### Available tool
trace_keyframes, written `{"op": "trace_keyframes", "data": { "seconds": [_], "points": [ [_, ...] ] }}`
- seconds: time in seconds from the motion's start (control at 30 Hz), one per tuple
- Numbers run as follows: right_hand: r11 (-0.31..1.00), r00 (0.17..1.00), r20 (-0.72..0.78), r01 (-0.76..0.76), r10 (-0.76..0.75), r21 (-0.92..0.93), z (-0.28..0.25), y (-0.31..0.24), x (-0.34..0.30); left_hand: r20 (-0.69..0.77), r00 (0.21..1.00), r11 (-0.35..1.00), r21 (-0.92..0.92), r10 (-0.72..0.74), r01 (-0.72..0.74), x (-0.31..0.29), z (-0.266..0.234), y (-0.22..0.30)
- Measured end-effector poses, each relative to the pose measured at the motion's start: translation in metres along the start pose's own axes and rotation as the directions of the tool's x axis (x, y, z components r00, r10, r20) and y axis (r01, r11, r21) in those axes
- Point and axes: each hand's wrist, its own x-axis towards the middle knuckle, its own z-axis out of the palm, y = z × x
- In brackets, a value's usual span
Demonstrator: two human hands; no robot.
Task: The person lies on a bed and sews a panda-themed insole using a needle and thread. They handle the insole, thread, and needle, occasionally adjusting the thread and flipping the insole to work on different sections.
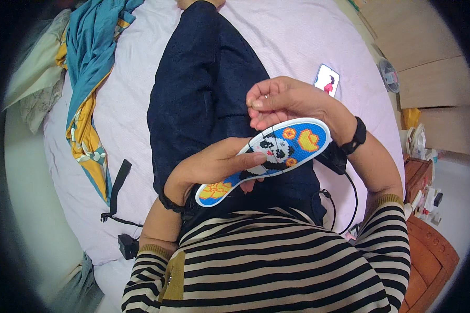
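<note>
A shoe insole (300,140) with a white rim and a blue cross-stitched face lies tilted over my lap. Its pattern has a black-and-white panda in the middle and yellow-orange motifs towards both ends. My left hand (222,160) grips it around the waist, thumb on top and fingers underneath. Thin dark lines like thread run across the panda part. Just above the far edge of the insole, my right hand (282,99) is closed in a pinch of thumb and forefinger. Whatever lies between those fingertips is too small to make out.
My legs in dark trousers (193,78) stretch over a pale pink bedsheet (136,57). A phone (327,80) with a lit screen lies beyond my right wrist. Bunched teal-and-yellow bedding (91,68) is at left, a black strap (121,180) nearby. Wooden furniture (428,245) stands at right.
</note>
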Motion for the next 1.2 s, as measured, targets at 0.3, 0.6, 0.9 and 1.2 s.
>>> {"op": "trace_keyframes", "data": {
  "seconds": [0.3, 0.6, 0.9, 1.2],
  "points": [
    [0.948, 0.959, 0.118, 0.274, -0.256, -0.164, -0.006, 0.029, 0.004, -0.067, 0.998, 0.978, -0.208, -0.018, 0.004, 0.000, -0.008, -0.002],
    [0.923, 0.918, -0.098, 0.381, -0.385, -0.057, -0.021, 0.065, 0.009, -0.149, 0.988, 0.948, -0.307, 0.033, -0.078, -0.003, -0.005, 0.000],
    [0.891, 0.886, -0.204, 0.442, -0.416, 0.106, -0.001, 0.075, -0.006, -0.209, 0.976, 0.943, -0.308, 0.058, -0.122, -0.009, -0.001, 0.002],
    [0.532, 0.751, -0.185, 0.250, -0.634, -0.809, 0.002, 0.076, -0.013, -0.194, 0.972, 0.931, -0.312, 0.135, -0.191, -0.013, 0.002, -0.001]
  ]
}}
